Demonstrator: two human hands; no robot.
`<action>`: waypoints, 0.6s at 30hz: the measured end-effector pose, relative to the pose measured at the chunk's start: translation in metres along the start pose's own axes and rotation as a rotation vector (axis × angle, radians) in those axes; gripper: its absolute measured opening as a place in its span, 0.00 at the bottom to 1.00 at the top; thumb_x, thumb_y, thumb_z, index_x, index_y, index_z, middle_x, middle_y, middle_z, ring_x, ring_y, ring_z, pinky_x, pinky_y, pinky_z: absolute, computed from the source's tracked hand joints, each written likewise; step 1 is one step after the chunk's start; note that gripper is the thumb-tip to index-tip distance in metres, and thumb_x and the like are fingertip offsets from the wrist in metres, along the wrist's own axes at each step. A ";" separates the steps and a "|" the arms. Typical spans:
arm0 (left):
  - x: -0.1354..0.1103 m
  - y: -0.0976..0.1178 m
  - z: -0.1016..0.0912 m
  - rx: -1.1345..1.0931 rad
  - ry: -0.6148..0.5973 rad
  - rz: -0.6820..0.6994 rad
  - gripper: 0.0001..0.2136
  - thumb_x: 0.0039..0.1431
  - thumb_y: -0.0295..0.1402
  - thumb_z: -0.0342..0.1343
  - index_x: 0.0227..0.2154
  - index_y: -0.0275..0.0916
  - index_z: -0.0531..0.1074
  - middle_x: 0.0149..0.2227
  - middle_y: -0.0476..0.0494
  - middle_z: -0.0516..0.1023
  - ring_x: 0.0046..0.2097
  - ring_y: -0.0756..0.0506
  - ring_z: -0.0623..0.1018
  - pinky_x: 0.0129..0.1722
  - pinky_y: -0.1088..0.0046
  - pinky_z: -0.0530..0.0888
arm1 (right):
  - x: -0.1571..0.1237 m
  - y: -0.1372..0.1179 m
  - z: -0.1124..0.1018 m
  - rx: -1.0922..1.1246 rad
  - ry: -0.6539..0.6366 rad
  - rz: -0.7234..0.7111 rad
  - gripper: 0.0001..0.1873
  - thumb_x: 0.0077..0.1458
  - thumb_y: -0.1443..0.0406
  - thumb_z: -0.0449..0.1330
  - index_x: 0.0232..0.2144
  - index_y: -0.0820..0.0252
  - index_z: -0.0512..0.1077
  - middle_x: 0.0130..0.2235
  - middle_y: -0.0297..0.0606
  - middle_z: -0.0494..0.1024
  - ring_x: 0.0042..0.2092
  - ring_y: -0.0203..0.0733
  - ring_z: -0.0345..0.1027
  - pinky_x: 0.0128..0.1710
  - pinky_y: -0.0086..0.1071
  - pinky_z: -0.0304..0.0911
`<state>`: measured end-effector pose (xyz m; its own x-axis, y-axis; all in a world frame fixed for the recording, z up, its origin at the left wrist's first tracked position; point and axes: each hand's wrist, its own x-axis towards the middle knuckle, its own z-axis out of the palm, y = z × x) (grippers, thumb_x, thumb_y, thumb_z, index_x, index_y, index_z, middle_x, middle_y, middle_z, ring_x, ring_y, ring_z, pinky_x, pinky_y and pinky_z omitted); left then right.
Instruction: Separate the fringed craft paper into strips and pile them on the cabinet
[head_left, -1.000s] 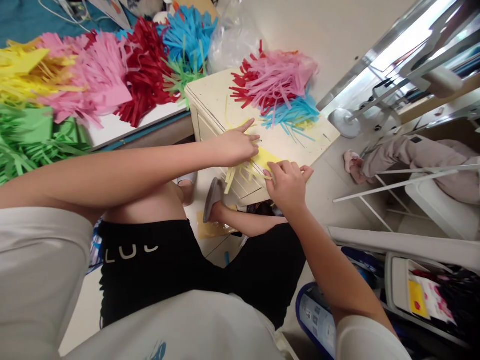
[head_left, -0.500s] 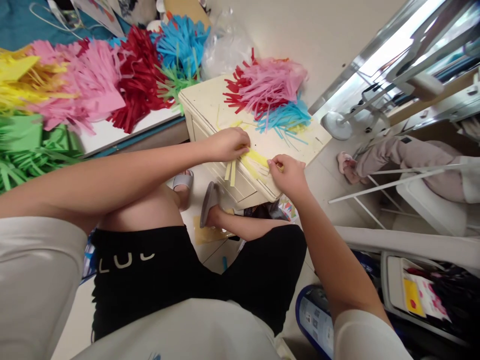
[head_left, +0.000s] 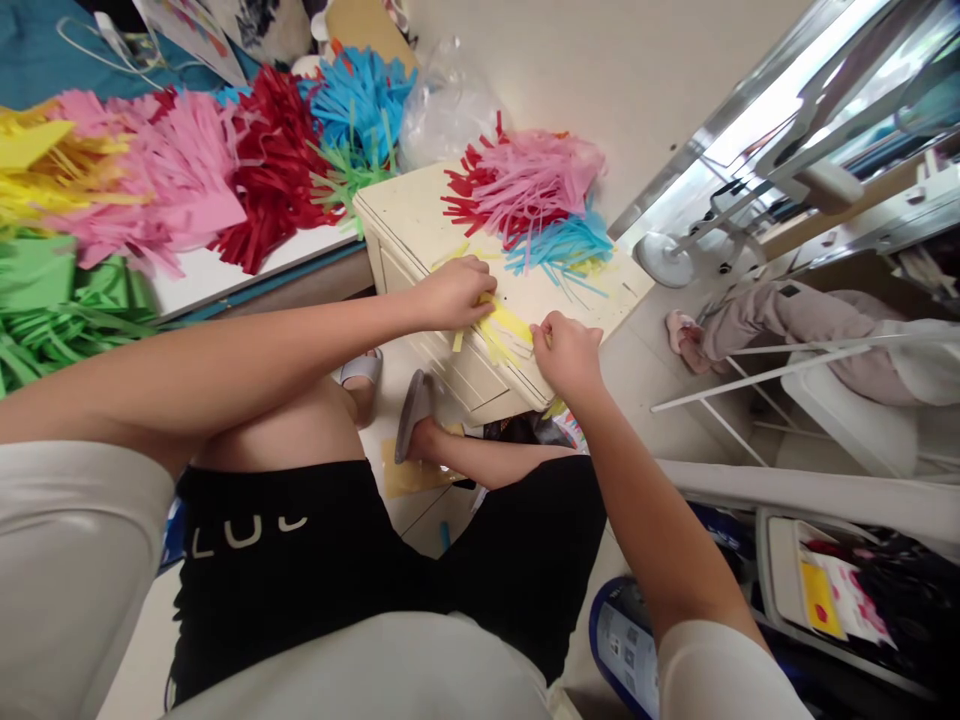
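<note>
Between my two hands stretches a piece of yellow fringed paper (head_left: 510,322), over the front edge of the cream cabinet top (head_left: 405,196). My left hand (head_left: 459,293) has its fingers closed on the paper's left end. The right end is pinched by my right hand (head_left: 566,350), fingers curled in. Some cut strips dangle below the paper. Behind my hands on the cabinet lie a pink fringed paper bundle (head_left: 532,180), red fringe (head_left: 465,195) and a blue fringed bundle (head_left: 562,243). My fingertips partly hide the paper's ends.
On the left surface are heaps of green (head_left: 67,300), yellow (head_left: 45,165), pink (head_left: 187,160), red (head_left: 274,170) and blue (head_left: 360,95) fringed paper. A clear plastic bag (head_left: 448,105) stands behind the cabinet. At right, a person's leg (head_left: 795,315) shows beside a white chair (head_left: 847,400).
The whole view has shifted slightly. Fewer yellow strips hang below my left hand, and some yellow now shows beneath my right hand. Both hands keep their hold on the paper.
</note>
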<state>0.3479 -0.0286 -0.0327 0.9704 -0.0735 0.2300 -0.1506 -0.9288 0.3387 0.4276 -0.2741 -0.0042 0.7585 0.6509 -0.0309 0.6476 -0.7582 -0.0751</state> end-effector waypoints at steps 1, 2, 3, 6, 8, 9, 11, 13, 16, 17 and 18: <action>0.000 0.000 0.000 0.010 -0.001 -0.011 0.14 0.71 0.38 0.59 0.45 0.35 0.86 0.46 0.28 0.83 0.55 0.28 0.80 0.60 0.48 0.77 | 0.000 0.000 0.001 -0.003 0.005 -0.006 0.14 0.79 0.61 0.51 0.48 0.59 0.75 0.49 0.56 0.86 0.56 0.63 0.77 0.58 0.47 0.56; 0.000 0.001 0.000 0.016 0.001 -0.026 0.15 0.71 0.38 0.59 0.46 0.35 0.86 0.48 0.28 0.82 0.56 0.28 0.79 0.61 0.47 0.76 | 0.000 0.001 0.002 -0.006 0.009 -0.010 0.14 0.79 0.61 0.51 0.49 0.59 0.75 0.49 0.56 0.86 0.56 0.63 0.77 0.58 0.47 0.55; 0.000 0.001 0.000 0.013 0.006 -0.047 0.15 0.71 0.39 0.59 0.48 0.34 0.86 0.49 0.27 0.81 0.57 0.28 0.79 0.62 0.46 0.76 | 0.001 0.002 0.003 -0.010 0.013 -0.011 0.14 0.79 0.61 0.51 0.49 0.59 0.75 0.49 0.55 0.86 0.56 0.63 0.77 0.57 0.47 0.55; 0.002 -0.002 0.001 -0.042 0.025 -0.122 0.18 0.67 0.40 0.63 0.50 0.33 0.87 0.56 0.26 0.79 0.61 0.26 0.76 0.66 0.43 0.73 | 0.003 0.003 0.005 -0.013 0.014 -0.011 0.14 0.79 0.61 0.51 0.49 0.59 0.75 0.49 0.55 0.85 0.55 0.63 0.77 0.57 0.47 0.55; 0.003 -0.005 0.001 -0.073 0.020 -0.156 0.17 0.66 0.40 0.63 0.47 0.32 0.88 0.57 0.26 0.78 0.63 0.25 0.75 0.69 0.42 0.71 | 0.005 0.004 0.005 -0.011 0.010 -0.009 0.14 0.79 0.61 0.51 0.49 0.59 0.75 0.49 0.55 0.86 0.53 0.62 0.77 0.56 0.47 0.56; 0.004 -0.008 0.001 -0.075 0.014 -0.164 0.17 0.66 0.40 0.62 0.45 0.32 0.88 0.56 0.26 0.77 0.63 0.25 0.75 0.70 0.42 0.71 | 0.006 0.005 0.004 -0.009 0.007 -0.007 0.13 0.79 0.61 0.51 0.49 0.59 0.75 0.48 0.55 0.86 0.53 0.62 0.77 0.56 0.47 0.56; 0.005 -0.014 -0.001 -0.059 0.001 -0.166 0.17 0.65 0.41 0.61 0.42 0.32 0.88 0.55 0.26 0.77 0.64 0.25 0.74 0.71 0.42 0.70 | 0.007 0.005 0.003 -0.009 0.003 -0.003 0.12 0.79 0.61 0.52 0.48 0.59 0.74 0.48 0.56 0.86 0.52 0.63 0.77 0.56 0.47 0.56; 0.006 -0.021 -0.004 -0.040 -0.010 -0.162 0.18 0.64 0.42 0.60 0.41 0.33 0.88 0.54 0.27 0.78 0.65 0.25 0.74 0.72 0.42 0.69 | 0.008 0.005 0.000 -0.011 -0.008 -0.003 0.11 0.79 0.61 0.53 0.48 0.59 0.74 0.47 0.56 0.86 0.51 0.63 0.77 0.56 0.47 0.56; 0.006 -0.034 -0.012 -0.040 -0.053 -0.150 0.17 0.62 0.44 0.61 0.41 0.37 0.88 0.51 0.32 0.80 0.65 0.26 0.74 0.73 0.43 0.68 | 0.009 0.004 -0.002 -0.012 -0.028 -0.006 0.11 0.79 0.61 0.53 0.49 0.60 0.74 0.48 0.57 0.86 0.52 0.64 0.78 0.57 0.48 0.56; 0.006 -0.039 -0.016 -0.048 -0.062 -0.137 0.17 0.63 0.45 0.61 0.41 0.37 0.88 0.49 0.33 0.81 0.64 0.27 0.75 0.72 0.44 0.69 | 0.009 0.003 -0.003 -0.012 -0.031 -0.006 0.11 0.79 0.61 0.54 0.49 0.60 0.74 0.49 0.58 0.87 0.52 0.64 0.78 0.57 0.49 0.56; 0.006 -0.044 -0.019 -0.056 -0.061 -0.121 0.17 0.63 0.46 0.62 0.41 0.37 0.87 0.48 0.35 0.81 0.63 0.28 0.76 0.71 0.45 0.70 | 0.009 0.003 -0.003 -0.012 -0.031 -0.005 0.12 0.79 0.61 0.54 0.50 0.60 0.75 0.49 0.58 0.87 0.52 0.64 0.78 0.57 0.49 0.56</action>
<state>0.3564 0.0185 -0.0287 0.9915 0.0148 0.1293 -0.0400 -0.9107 0.4111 0.4368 -0.2703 -0.0017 0.7528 0.6553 -0.0614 0.6523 -0.7553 -0.0629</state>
